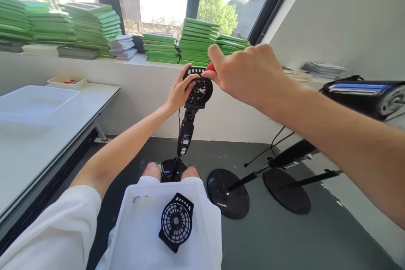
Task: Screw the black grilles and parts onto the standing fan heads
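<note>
A black fan head (199,92) with an exposed round centre stands on an upright black stand in front of me. My left hand (181,93) grips its left side, fingers spread over the upper edge. My right hand (245,71) is closed around a red-handled tool (210,66) at the top right of the head; the tool's tip is hidden. Below the head, a control panel (185,138) sits on the pole, which rises from a round base (171,168). On my lap, a white tray (139,223) holds a black slatted fan cover (176,221).
To the right, black stands with round bases (228,194) lean across the floor, near loose cables. At left, a white table (19,152) bears a white bin (38,103) and a small cream tray (67,82). Green stacks (91,25) line the windowsill.
</note>
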`<state>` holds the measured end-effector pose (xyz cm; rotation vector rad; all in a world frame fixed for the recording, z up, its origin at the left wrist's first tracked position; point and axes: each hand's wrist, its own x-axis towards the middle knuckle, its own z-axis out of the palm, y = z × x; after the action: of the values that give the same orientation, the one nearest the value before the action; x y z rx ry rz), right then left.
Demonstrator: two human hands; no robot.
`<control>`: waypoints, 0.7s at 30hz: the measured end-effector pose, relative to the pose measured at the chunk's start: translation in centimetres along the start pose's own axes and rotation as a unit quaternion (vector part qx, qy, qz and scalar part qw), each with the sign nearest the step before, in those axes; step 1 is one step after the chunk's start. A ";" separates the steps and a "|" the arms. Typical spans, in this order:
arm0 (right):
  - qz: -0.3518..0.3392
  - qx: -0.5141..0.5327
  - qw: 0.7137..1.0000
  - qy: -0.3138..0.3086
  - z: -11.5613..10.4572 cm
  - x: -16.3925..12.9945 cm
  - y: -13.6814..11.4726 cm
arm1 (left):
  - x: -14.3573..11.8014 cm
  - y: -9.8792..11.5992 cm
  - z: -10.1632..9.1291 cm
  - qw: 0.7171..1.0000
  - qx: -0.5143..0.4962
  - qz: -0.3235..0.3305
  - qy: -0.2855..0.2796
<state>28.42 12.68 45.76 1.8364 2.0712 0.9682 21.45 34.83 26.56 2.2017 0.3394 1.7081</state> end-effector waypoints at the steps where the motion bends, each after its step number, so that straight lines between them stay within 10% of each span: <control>1: 0.020 -0.009 1.000 0.010 0.0 0.0 -0.1 | 0.0 0.2 0.0 1.000 0.005 -0.004 0.000; 9: -0.016 0.095 0.995 -0.012 1.3 0.5 1.4 | 0.3 1.0 -0.3 0.999 0.034 -0.027 -0.028; 15: 0.084 -0.050 0.995 0.010 0.4 0.0 0.6 | 0.2 1.2 -0.1 0.999 0.049 -0.012 -0.020; 21: 0.000 0.056 0.998 -0.011 1.2 -0.1 1.0 | 0.3 1.3 -0.4 0.998 0.053 -0.022 -0.027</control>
<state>29.94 12.95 45.40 1.8905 2.1529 0.8453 21.12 33.80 27.43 2.2935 0.4712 1.6396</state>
